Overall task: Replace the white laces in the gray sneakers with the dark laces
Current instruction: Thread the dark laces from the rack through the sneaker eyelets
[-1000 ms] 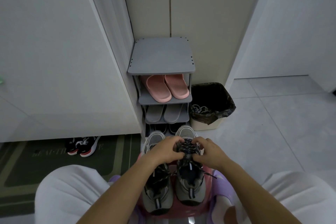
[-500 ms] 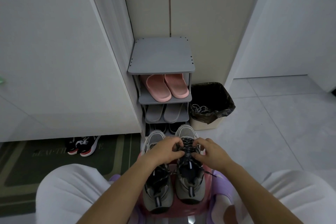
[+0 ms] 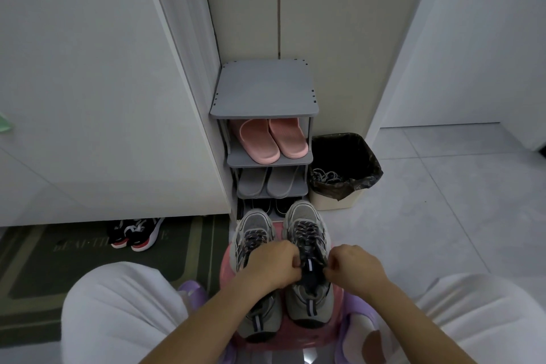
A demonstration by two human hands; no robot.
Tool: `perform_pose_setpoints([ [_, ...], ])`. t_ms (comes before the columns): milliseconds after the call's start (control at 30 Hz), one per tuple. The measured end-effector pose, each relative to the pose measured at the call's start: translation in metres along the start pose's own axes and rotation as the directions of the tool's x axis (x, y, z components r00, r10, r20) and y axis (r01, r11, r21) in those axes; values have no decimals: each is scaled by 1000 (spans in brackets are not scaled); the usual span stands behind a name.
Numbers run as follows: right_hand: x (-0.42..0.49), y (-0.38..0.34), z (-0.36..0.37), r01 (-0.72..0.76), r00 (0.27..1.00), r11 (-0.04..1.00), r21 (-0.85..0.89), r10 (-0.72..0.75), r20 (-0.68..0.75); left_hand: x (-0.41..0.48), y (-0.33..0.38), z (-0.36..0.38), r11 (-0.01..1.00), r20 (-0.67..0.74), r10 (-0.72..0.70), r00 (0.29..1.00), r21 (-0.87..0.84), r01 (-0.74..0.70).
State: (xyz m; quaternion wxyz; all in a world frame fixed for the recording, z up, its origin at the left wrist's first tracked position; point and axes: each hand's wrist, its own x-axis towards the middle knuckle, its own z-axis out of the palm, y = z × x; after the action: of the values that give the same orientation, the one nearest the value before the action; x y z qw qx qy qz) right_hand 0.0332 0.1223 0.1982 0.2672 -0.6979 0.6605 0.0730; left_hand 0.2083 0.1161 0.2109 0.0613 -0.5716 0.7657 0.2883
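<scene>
Sneakers first: both gray sneakers (image 3: 280, 269) stand side by side on a pink stool (image 3: 295, 337) directly under the hands, and both already show dark laces (image 3: 307, 233) crossing their eyelets, with no white lace visible on either. The old laces look to be the pale tangle (image 3: 325, 176) lying in the lined bin (image 3: 354, 156) well beyond the right hand, though it is too small to be sure. By that reading the swap is nearly finished, and what remains is the top of the sneaker under the right hand: tightening and tying off, perhaps tucking the ends. The left hand (image 3: 273, 267) and right hand (image 3: 353, 269) are both closed in a pinch at the throat of that sneaker, just either side of the tongue, apparently each gripping a lace end, though the ends themselves are hidden by the fingers. Whether the other sneaker, partly under the left wrist, is already knotted cannot be told. Each sneaker lies with its long axis running straight away from the person, toes pointing beyond the hands toward the gray shoe rack (image 3: 264, 91), heels nearest the body, soles flat on the stool.
</scene>
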Motion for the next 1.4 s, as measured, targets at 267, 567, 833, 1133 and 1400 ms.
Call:
perform_pose_setpoints([
  [267, -8, -12, -14, -54, 998, 589, 806, 46, 33, 15, 12, 4, 631, 49, -174, 984, -761, 149],
  [567, -5, -10, 5, -4, 1000, 972, 235, 6, -4, 4, 9, 15, 981, -60, -64, 996, -185, 51],
  [833, 0, -29, -3, 24, 1000, 998, -65, -24, -1, -7, -5, 12, 988, -134, -67, 989, -149, 47],
  [1133, 23, -79, 0, 250, 968, 958, 138, -243, -68, -32, -87, -6, 867, -280, -371, 885, -445, 223],
  [1400, 36, -99, 17, 145, 989, 988, 46, -144, -29, -26, -92, 16, 816, -232, -363, 902, -546, 188],
])
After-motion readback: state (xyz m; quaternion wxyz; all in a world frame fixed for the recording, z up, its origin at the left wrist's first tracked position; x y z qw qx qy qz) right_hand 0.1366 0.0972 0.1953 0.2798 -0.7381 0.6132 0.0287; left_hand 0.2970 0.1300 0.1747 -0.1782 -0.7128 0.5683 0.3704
